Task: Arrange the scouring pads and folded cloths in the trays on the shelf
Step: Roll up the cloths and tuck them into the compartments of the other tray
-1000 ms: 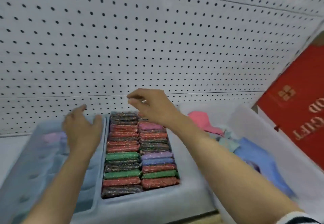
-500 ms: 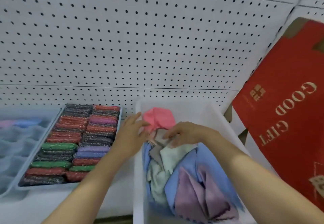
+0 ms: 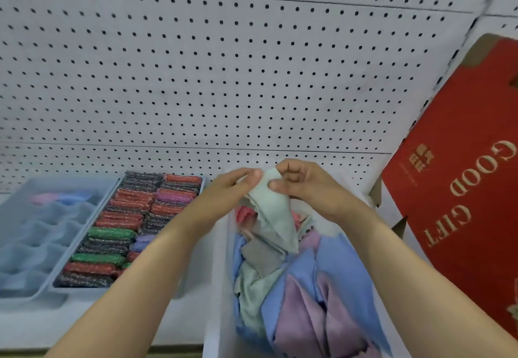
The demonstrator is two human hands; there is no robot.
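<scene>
A pale green cloth (image 3: 276, 217) hangs between both hands above a white bin (image 3: 217, 327) heaped with loose blue, lilac, grey and pink cloths (image 3: 302, 296). My left hand (image 3: 232, 189) pinches the cloth's top edge from the left, and my right hand (image 3: 302, 184) pinches it from the right. To the left lies a grey tray (image 3: 117, 186) packed with two rows of glittery scouring pads (image 3: 123, 226) in red, green, purple and dark colours. Further left stands a divided grey-blue tray (image 3: 33, 245) with a pink and a blue cloth (image 3: 59, 198) in its far compartment.
A white pegboard (image 3: 224, 77) backs the shelf. A red cardboard box (image 3: 462, 184) printed "GOOD GIFT" leans at the right, close to the bin. The white shelf surface (image 3: 84, 321) shows in front of the trays.
The view swung right from the pad tray to the bin. Both hands went into the cloth heap, took hold of the pale green cloth and lifted it above the bin.
</scene>
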